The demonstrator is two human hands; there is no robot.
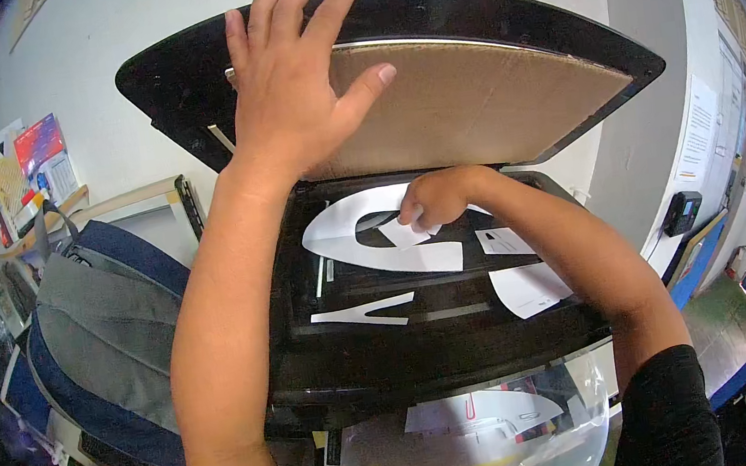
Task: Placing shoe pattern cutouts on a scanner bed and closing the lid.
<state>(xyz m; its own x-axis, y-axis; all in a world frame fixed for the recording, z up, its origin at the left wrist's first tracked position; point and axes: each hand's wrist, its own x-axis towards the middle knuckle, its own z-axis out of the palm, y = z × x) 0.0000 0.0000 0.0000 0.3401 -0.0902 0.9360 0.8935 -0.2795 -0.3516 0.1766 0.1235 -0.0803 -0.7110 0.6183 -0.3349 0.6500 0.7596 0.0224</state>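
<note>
White wall, left grip splayed before black lid, right grip pinching white paper, fingers partly hidden

Wall notice: printed lines, too small to read.

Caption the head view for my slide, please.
Left hand at a raised black lid, right hand over white paper cutouts on the black base.
</note>
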